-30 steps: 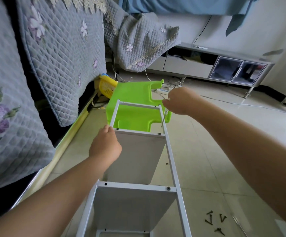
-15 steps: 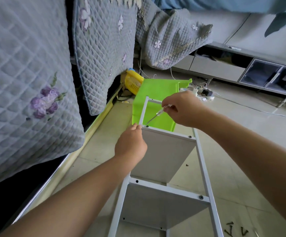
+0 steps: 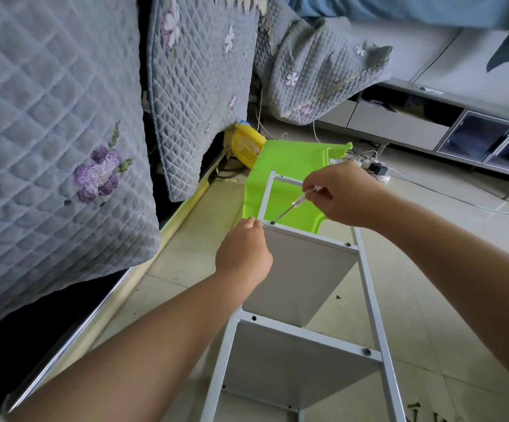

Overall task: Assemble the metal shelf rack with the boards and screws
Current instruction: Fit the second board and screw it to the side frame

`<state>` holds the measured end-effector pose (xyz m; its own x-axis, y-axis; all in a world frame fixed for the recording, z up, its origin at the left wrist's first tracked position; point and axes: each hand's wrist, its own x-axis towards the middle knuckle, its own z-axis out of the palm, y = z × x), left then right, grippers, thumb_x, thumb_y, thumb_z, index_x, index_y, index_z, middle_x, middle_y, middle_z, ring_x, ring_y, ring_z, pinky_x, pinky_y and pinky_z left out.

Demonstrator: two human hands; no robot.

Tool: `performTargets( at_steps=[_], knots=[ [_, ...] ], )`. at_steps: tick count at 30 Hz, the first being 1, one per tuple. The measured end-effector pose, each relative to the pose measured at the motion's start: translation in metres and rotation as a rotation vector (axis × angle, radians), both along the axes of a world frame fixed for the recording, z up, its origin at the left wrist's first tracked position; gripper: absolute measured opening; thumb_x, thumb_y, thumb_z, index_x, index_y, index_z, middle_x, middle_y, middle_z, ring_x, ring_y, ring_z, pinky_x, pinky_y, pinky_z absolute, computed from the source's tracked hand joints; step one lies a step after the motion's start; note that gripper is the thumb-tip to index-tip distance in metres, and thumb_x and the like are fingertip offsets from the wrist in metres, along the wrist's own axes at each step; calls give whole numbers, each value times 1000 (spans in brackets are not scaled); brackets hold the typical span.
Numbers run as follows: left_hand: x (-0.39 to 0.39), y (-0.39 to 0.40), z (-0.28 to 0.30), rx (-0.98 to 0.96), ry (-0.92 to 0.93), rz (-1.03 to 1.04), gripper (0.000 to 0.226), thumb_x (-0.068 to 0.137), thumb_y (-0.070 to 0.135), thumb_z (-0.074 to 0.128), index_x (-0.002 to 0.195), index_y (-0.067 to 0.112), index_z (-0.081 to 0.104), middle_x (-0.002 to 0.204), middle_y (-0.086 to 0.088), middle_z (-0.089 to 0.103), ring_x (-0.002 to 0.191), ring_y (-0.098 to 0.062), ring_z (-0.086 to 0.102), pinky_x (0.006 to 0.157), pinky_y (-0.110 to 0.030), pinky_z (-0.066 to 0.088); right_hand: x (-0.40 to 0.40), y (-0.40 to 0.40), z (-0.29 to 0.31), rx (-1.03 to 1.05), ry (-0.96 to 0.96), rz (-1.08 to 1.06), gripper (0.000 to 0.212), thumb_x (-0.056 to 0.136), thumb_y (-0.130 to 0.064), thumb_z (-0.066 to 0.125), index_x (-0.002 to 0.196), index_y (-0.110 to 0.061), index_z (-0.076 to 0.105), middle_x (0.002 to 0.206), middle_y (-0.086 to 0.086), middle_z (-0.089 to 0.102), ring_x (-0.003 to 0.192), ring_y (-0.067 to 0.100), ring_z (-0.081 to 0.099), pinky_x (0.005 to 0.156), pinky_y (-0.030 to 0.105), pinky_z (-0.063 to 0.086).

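The white metal rack frame (image 3: pixel 372 303) lies on the tiled floor with two white boards (image 3: pixel 305 281) standing inside it. My left hand (image 3: pixel 242 254) grips the frame's left rail at the upper board's corner. A small screwdriver (image 3: pixel 297 202) with a clear handle is pinched in my right hand (image 3: pixel 343 193). Its tip rests on a dark screw (image 3: pixel 273 222) at the crossbar's left end. Other screw heads (image 3: pixel 367 351) show on the crossbars.
A green plastic stool (image 3: pixel 292 166) lies under the frame's far end. A quilted grey sofa cover (image 3: pixel 64 132) hangs at the left. A yellow basket (image 3: pixel 247 144), a power strip with cables (image 3: pixel 375 172) and a TV cabinet (image 3: pixel 460 129) lie beyond. Loose screws (image 3: pixel 414 411) sit at bottom right.
My right hand has brought the screwdriver from the frame's right rail across to the left corner, and its tip now sits on the screw. My left hand stays on the left rail.
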<state>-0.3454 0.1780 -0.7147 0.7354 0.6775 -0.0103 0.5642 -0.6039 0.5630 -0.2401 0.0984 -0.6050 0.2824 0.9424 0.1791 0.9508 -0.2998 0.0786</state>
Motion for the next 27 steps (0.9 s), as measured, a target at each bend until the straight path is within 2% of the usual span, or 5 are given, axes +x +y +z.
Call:
performTargets(
  at_steps=[6,11,17,20,27],
  knots=[
    [-1,3,-1,-1,0,-6,50,97,8,31,145,12,24,154,1,19,138,-17,26,106,-29,30,-6,8,10,-127,1,-45,25,94,-18,45,107,-8,64,102,12,65,99,27,55,77,28,40],
    [0,1,-1,-6,4,-11,50,96,8,31,146,13,23,154,1,18,139,-16,24,107,-29,29,-16,28,19,-272,-133,-193,50,99,-39,27,58,-12,32,62,1,32,78,24,41,62,29,30],
    [0,2,-3,3,4,-17,50,97,8,31,146,13,22,154,1,17,140,-15,23,108,-28,28,-22,42,18,-284,21,-194,31,99,-30,31,114,-5,41,119,19,53,103,31,50,71,29,29],
    [0,2,-2,-4,-13,-10,51,97,7,31,146,13,22,154,1,18,140,-16,24,107,-28,28,-15,36,24,-343,78,-180,10,99,-20,33,97,-10,32,119,21,51,87,22,39,69,25,25],
    [-1,4,-4,4,-6,-9,50,97,8,30,146,13,23,155,1,18,140,-15,24,107,-27,28,-4,26,17,-353,-41,-238,51,101,-35,25,57,-10,32,62,1,31,79,23,38,68,28,28]
  ],
)
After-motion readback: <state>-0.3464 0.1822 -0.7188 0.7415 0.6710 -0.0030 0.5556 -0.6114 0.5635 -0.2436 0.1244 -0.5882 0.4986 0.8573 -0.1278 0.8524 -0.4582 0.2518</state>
